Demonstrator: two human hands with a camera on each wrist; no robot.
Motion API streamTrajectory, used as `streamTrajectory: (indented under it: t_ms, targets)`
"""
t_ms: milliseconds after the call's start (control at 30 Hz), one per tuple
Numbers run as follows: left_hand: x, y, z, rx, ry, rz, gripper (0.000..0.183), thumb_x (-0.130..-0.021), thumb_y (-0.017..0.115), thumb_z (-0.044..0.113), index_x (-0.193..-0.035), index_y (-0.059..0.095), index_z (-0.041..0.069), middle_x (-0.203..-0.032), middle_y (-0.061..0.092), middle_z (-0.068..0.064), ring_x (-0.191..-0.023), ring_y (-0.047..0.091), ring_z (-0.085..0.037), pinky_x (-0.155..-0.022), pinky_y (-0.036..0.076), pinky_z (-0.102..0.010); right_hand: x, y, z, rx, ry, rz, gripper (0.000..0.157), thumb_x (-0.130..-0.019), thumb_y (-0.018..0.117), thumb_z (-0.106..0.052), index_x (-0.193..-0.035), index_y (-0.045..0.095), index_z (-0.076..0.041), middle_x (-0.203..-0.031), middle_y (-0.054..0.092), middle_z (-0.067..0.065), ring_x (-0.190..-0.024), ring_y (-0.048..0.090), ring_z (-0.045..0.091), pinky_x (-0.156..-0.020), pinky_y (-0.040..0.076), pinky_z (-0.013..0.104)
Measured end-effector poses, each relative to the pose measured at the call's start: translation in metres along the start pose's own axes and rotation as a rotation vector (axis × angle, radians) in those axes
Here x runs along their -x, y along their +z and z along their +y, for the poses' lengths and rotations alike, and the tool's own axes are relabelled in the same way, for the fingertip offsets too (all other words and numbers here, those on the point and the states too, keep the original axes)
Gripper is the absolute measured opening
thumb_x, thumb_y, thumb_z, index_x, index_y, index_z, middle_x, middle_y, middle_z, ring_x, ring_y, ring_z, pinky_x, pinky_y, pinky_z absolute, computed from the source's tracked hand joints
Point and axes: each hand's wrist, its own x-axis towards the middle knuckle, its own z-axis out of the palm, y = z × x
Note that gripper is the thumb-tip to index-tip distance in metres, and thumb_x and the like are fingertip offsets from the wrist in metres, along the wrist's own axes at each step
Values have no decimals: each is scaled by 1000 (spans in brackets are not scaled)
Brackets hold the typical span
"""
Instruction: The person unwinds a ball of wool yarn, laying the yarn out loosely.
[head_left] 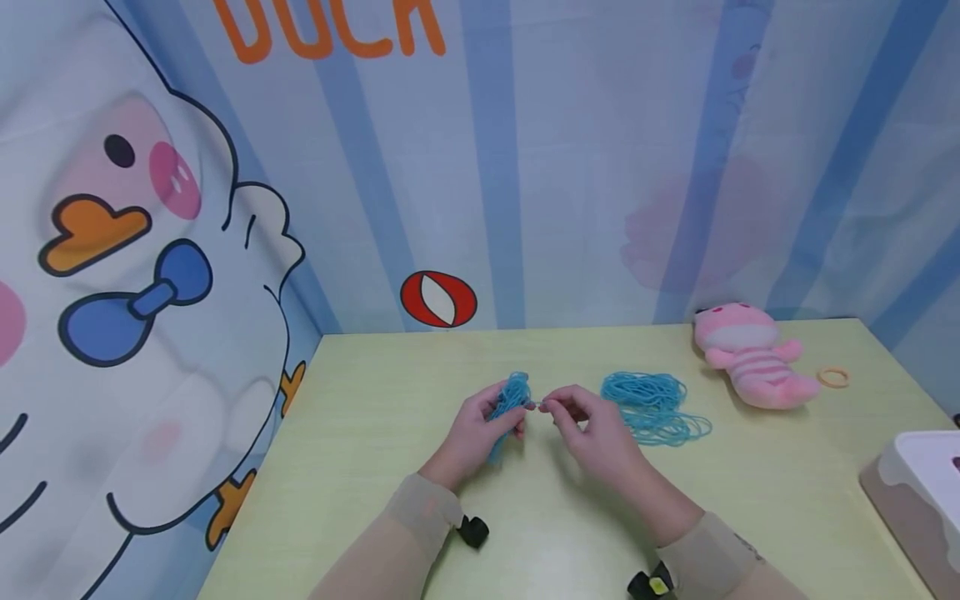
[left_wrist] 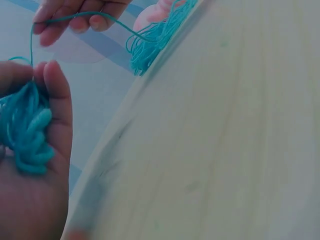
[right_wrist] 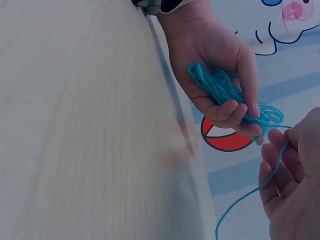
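A looped bundle of teal yarn (head_left: 513, 395) lies across my left hand (head_left: 474, 431), whose thumb and fingers curl round it, as the right wrist view shows of the same bundle (right_wrist: 220, 90). Just to the right, my right hand (head_left: 594, 429) pinches a single strand (right_wrist: 273, 176) between thumb and fingertip. That strand runs from the bundle through the pinch and, in the left wrist view, on toward a loose yarn pile (left_wrist: 159, 41). On the table, this pile (head_left: 651, 407) of teal loops spreads behind and right of my right hand.
A pink striped plush toy (head_left: 753, 358) lies at the table's back right, with an orange ring (head_left: 832, 377) beside it. Near the right edge stands a white and brown box (head_left: 911, 500). A printed curtain (head_left: 570, 167) hangs behind the pale wooden table (head_left: 360, 450).
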Motion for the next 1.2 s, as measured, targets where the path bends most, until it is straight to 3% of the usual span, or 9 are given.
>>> streamTrajectory:
  t_ms: [100,300,400,500,600,700,800,967,1200]
  targets:
    - [-1,0,-1,116,-10,20,51,-116,58,22,-165,50,11,-129,67,-29,-90,68,-16,-90,62,-26,2,-8,0,-5,-16,19,16,-112,66,-20,-120,76,-11,-110,82,12,-96,76,30,-76,58,26]
    - [-3,1,2,290,-51,18,49,-118,41,20,-167,45,18,-97,56,-3,-72,51,-13,-69,52,-22,5,-20,1,22,-42,71,12,-111,66,-17,-114,75,-10,-104,81,12,-88,72,20,-71,56,25]
    - [-1,1,4,240,-34,15,48,-119,45,23,-166,46,21,-91,48,-1,-69,42,-14,-63,42,-23,7,-25,3,34,-38,92,13,-112,65,-16,-115,75,-8,-103,81,11,-88,71,15,-74,58,25]
    - [1,0,6,61,-40,55,51,-113,62,27,-163,52,26,-101,55,2,-77,52,-13,-70,49,-22,8,-30,6,31,-35,112,15,-112,64,-16,-117,74,-5,-103,80,10,-90,72,19,-77,59,23]
    - [1,0,5,-42,-49,89,43,-109,71,27,-151,63,19,-106,61,-1,-82,58,-15,-75,52,-23,10,-35,8,32,-54,128,15,-112,64,-16,-117,74,-5,-101,80,8,-90,73,20,-76,59,22]
    - [0,-2,1,2,-15,100,34,-112,65,26,-135,66,1,-99,62,-9,-79,57,-17,-74,52,-24,12,-40,11,33,-93,145,12,-111,65,-13,-114,74,-6,-99,80,8,-88,73,16,-73,60,23]
    - [-2,-3,-1,58,14,122,36,-115,59,24,-130,64,-8,-98,66,-8,-80,61,-15,-78,57,-22,15,-46,15,33,-119,153,11,-111,65,-11,-113,74,-5,-98,80,10,-87,71,11,-71,59,23]
    - [-4,-4,-1,125,21,159,38,-117,54,21,-135,59,-13,-100,69,-1,-86,67,-15,-84,62,-24,20,-59,23,72,-141,182,10,-109,66,-8,-112,74,-2,-96,79,11,-85,67,1,-69,58,20]
    - [-4,-3,1,236,29,214,38,-118,50,18,-150,50,-3,-97,62,-1,-88,65,-16,-85,63,-26,30,-83,32,106,-118,211,8,-108,68,-7,-111,74,-2,-92,78,9,-82,67,-2,-68,56,17]
